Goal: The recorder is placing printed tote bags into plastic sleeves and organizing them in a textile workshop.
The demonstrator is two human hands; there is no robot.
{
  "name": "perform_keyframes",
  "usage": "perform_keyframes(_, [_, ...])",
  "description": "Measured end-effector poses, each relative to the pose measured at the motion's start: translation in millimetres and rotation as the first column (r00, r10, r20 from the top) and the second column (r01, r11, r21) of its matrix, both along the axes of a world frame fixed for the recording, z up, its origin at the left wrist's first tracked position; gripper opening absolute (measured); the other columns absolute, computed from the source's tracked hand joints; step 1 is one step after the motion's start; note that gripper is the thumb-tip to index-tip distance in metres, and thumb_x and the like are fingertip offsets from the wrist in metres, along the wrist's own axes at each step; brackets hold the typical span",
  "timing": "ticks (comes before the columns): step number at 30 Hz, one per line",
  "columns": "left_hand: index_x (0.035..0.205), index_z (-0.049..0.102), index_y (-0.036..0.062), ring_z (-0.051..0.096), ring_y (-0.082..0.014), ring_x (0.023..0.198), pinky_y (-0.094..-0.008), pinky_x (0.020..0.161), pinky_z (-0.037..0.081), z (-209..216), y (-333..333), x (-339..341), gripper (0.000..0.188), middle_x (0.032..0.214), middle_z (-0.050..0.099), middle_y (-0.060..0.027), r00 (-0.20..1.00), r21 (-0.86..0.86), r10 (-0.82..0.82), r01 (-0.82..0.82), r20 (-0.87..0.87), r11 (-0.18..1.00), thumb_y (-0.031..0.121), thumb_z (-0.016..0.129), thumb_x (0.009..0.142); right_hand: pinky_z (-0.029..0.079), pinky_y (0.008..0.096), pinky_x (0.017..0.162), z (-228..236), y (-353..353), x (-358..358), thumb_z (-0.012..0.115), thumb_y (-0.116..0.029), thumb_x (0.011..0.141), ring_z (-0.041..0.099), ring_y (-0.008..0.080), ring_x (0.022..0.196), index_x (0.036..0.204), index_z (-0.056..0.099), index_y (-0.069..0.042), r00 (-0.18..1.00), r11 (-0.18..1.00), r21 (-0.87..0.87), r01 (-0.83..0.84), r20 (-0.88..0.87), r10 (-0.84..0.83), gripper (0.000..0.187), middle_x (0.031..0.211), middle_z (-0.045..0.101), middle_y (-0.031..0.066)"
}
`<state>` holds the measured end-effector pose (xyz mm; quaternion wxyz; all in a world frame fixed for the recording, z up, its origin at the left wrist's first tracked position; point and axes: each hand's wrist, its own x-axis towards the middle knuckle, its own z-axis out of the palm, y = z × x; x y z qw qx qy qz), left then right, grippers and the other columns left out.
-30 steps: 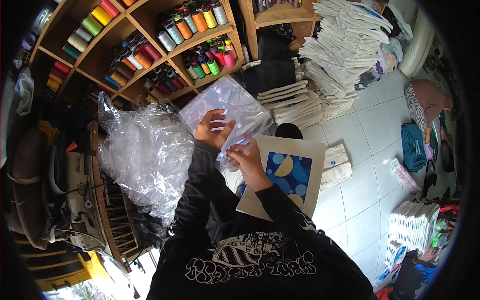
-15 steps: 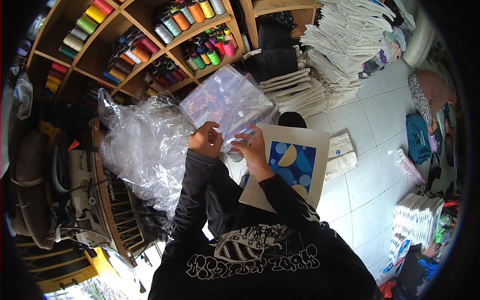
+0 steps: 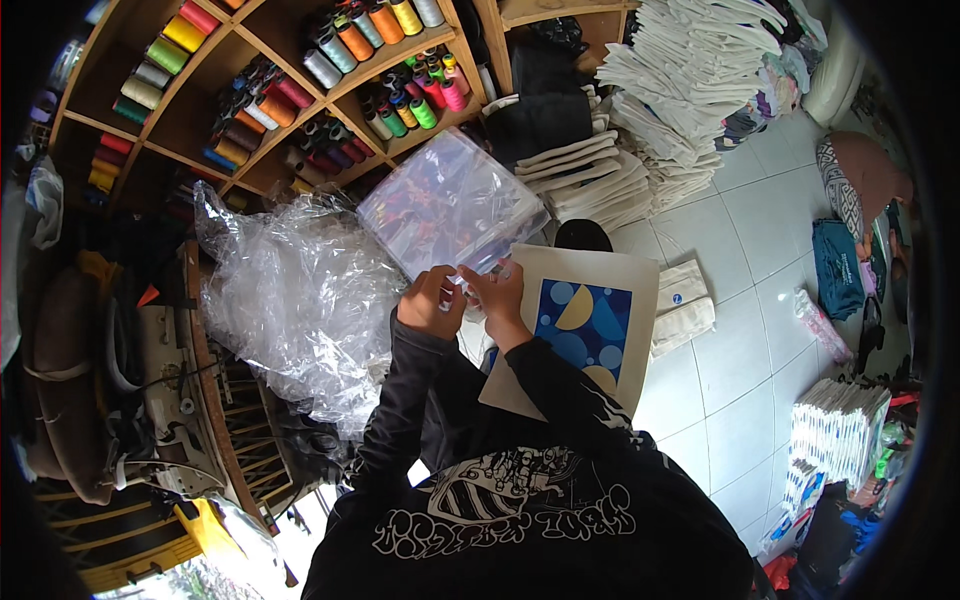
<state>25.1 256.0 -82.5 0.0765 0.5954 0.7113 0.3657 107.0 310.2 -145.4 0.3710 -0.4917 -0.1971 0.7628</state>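
Note:
My left hand (image 3: 432, 302) and my right hand (image 3: 497, 300) are close together at the near edge of a flat stack of clear plastic bags (image 3: 450, 205). Both have bent, closed fingers, pinching a bit of clear plastic film (image 3: 457, 284) between them. How far this film reaches under the fingers is hidden. Under my right forearm, across my lap, lies a flat cream piece (image 3: 640, 300) with a blue panel (image 3: 585, 325) of circles and half-circles. Left of my left hand spreads a big heap of crumpled clear plastic (image 3: 290, 300).
Wooden shelves (image 3: 290, 50) with thread spools rise at the far left. Folded cream cloth (image 3: 590, 180) and white stacks (image 3: 690, 70) stand far right. A small cream bag (image 3: 682, 305) lies on the tiled floor (image 3: 740, 350). A sewing machine (image 3: 160, 400) is left; another person (image 3: 870, 180) sits right.
Both hands have drawn together and slightly toward me, the left shifting right. The film raised over the stack has come down, and the stack's top looks flatter.

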Motion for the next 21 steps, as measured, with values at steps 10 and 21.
perform_keyframes(10, [0.093,0.054,0.0079,0.059,-0.0226,0.058,-0.0327,0.049,0.046,-27,6,15,0.023,0.071,0.056,-0.0084,0.984,0.046,0.165,-0.162,-0.074,0.986,0.006,0.058,0.07,0.043,0.0292,0.064,-54,1,-23,0.075,-0.013,0.058,0.05,0.0167,0.072,0.11,0.032,0.004,0.918,0.942,0.314,0.114,0.329,-0.221,0.07,0.085,0.048,0.0124])
perform_keyframes(21, [0.091,0.054,0.0063,0.059,-0.0214,0.058,-0.0306,0.051,0.047,-46,5,-8,0.023,0.071,0.057,-0.0088,0.979,0.091,0.186,-0.179,-0.079,0.98,0.002,0.056,0.068,0.043,0.0336,0.079,22,5,135,0.065,-0.02,0.073,0.052,0.0254,0.097,0.112,0.043,0.004,0.707,0.449,0.656,-0.606,0.703,-0.073,0.051,0.109,0.05,0.0176])
